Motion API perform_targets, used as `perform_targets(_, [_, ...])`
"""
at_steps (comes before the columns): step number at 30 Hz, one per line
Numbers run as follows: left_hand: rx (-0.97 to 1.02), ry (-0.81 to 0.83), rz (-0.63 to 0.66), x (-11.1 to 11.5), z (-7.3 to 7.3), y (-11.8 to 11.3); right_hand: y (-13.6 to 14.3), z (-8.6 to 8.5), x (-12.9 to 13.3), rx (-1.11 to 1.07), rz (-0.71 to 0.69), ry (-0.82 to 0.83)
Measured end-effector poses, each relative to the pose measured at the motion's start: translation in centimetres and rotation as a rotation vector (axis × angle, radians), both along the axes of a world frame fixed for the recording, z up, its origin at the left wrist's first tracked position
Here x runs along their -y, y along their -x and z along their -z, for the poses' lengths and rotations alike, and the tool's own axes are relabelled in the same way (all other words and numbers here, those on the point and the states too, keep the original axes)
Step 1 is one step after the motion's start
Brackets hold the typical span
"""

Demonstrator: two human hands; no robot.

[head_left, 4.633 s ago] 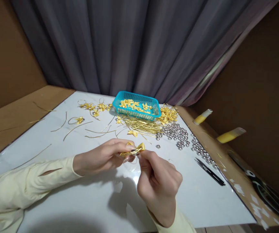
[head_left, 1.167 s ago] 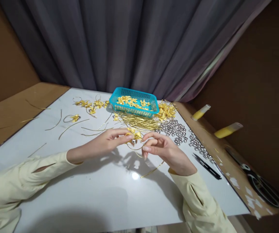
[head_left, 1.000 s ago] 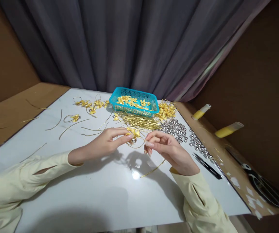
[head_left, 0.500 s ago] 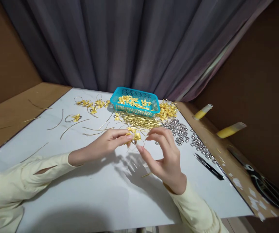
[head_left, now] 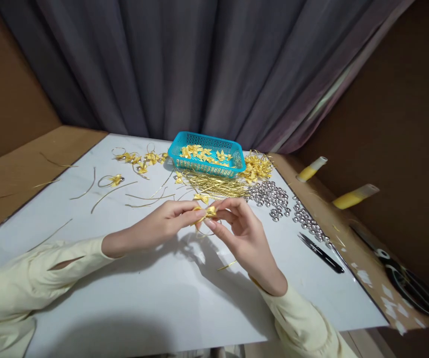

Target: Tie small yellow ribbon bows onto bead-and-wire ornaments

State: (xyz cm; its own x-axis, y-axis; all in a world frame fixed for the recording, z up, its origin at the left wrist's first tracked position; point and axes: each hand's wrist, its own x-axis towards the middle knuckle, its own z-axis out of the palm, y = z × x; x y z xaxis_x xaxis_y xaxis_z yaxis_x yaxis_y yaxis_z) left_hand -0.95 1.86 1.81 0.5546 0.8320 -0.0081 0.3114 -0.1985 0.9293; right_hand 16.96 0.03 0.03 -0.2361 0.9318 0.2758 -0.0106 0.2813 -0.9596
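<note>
Holds a yellow ribbon flower (head_left: 210, 212) just above the middle of the white worktop (head_left: 143, 308), with part of a thin gold loop (head_left: 209, 234) showing below. Clamps its left side between thumb and fingers of the left hand (head_left: 167, 219); pinches its right side between thumb and fingertips of the right hand (head_left: 246, 234). Has a loose yellow bow (head_left: 201, 198) just beyond, then a heap of gold wires (head_left: 220, 186), and near the far edge a blue basket (head_left: 214, 142) containing more flowers (head_left: 192, 150). Includes silver beads (head_left: 268, 196) toward the right edge, a black-handled tool (head_left: 324, 257) beside that edge, and scissors (head_left: 395, 273) past it.
</note>
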Motion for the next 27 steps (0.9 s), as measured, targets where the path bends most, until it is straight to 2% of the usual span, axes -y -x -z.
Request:
perform_targets(5, [0.009,-0.037,0.032,0.0,0.2,-0.1,-0.2,-0.4,-0.2,-0.242,-0.116,0.313])
perform_targets(10, [-0.045,-0.324,-0.021,-0.2,0.6,-0.1,-1.0,-0.6,-0.8,-0.279,-0.216,0.577])
perform_targets(13, [-0.037,-0.386,-0.056,-0.3,0.8,-0.1,-1.4,-0.7,-1.2,-0.317,-0.235,0.669])
perform_targets(16, [-0.01,-0.348,-0.069,-0.5,0.8,0.0,-1.4,-0.8,-1.3,-0.318,-0.167,0.643])
perform_targets(21, [0.087,-0.147,-0.062,-0.7,0.5,0.0,-1.6,-1.0,-1.1,-0.314,-0.049,0.493])
perform_targets(27, [0.147,-0.027,-0.097,-0.5,0.4,-0.1,-2.2,-1.1,-1.2,-0.342,-0.025,0.444])
